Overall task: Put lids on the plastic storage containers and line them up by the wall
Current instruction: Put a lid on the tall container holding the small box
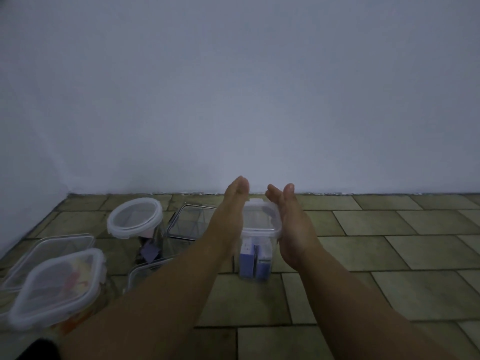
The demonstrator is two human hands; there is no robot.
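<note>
Now both arms outstretched; left hand [230, 206] and right hand [292, 227] flank lidded container [259, 231], palms inward, fingers [240, 184] straight, together.

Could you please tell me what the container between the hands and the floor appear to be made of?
The container looks like clear glossy plastic: blue boxes show through its walls. Its lid seems cloudier, translucent plastic. The floor looks like matte tile, stone or ceramic, judging by its dark joints.

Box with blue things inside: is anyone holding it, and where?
Yes, the left hand and right hand press flat on opposite sides of its lid.
</note>
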